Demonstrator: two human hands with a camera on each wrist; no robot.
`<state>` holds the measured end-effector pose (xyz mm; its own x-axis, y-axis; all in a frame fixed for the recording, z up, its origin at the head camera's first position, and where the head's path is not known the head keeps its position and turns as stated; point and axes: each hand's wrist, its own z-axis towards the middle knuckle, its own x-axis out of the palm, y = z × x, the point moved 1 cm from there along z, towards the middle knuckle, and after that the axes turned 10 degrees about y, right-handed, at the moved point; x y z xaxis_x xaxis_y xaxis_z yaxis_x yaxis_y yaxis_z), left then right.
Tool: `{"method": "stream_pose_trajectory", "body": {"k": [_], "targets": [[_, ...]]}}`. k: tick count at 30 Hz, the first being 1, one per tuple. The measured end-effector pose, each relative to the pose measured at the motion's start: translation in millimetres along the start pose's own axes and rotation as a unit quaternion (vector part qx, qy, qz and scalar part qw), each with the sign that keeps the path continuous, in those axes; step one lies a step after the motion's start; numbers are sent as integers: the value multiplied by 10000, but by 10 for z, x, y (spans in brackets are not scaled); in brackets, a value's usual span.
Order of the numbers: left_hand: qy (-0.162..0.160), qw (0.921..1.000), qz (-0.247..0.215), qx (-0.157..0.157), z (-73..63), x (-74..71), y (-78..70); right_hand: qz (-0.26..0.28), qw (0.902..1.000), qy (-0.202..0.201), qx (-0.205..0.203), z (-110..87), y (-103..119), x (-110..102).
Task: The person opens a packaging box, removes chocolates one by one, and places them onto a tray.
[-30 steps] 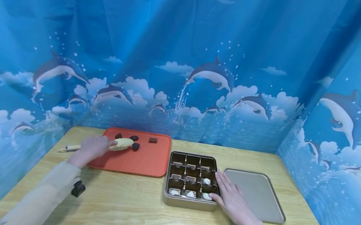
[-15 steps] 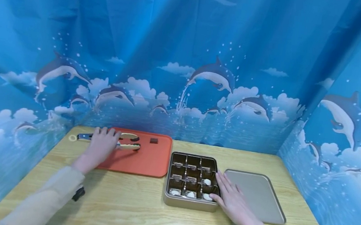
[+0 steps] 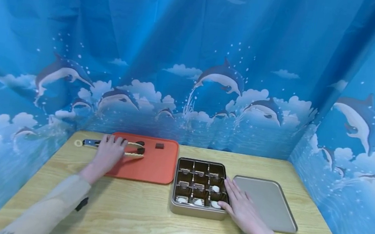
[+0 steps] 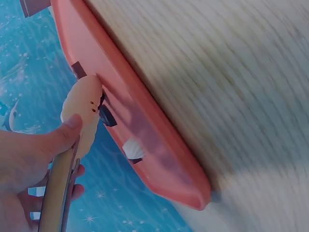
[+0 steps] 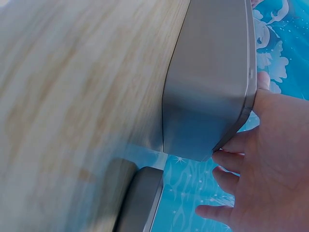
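Only left wrist shows white piece on tray.

Against 1.0 s ago, I log the left hand further right, rolled so the backs of its fingers face up. The tongs rolled with it: two spread halves show instead of one, handle end further far and right. Against 0.5 s ago, I see both halves shifted slightly near; the near dark piece, mostly covered then, now shows between them.
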<state>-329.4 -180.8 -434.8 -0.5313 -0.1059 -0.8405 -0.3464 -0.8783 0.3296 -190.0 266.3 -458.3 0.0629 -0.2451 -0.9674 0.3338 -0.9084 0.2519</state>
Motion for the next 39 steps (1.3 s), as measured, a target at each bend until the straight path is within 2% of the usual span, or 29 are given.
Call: {"method": "stream_pose_trajectory", "body": {"k": [3,6,9,11,17,20,23,28,39], "targets": [[470,9984,-221,-218,3,15,13,19,10000,-22,-9,-1,-3,-2],[937,9930,-506,-518,1,25,40,37,10000,1,-5,-1,-2,-3],[988,9897,-745,-716,-3,31,76,54,10000,9,-7,-5,-5,-5],[1181,9852,-911,-842,-8,21,113,38,10000,17,8,-5,-1,-6],[1991,9672,-1236,-978,-1,-28,205,-7,10000,-38,-2,-6,1,-18],[2242,9611,-1293,-963,3,-68,224,-8,10000,-24,-21,-5,3,-14],[2317,9617,-1160,-897,3,-104,230,-21,10000,-8,-23,-4,4,-6],[2198,9685,-830,-832,5,-124,235,-36,10000,-26,2,-2,3,-6],[2329,9654,-797,-864,4,-97,276,-8,10000,9,25,-11,4,-10]]}}
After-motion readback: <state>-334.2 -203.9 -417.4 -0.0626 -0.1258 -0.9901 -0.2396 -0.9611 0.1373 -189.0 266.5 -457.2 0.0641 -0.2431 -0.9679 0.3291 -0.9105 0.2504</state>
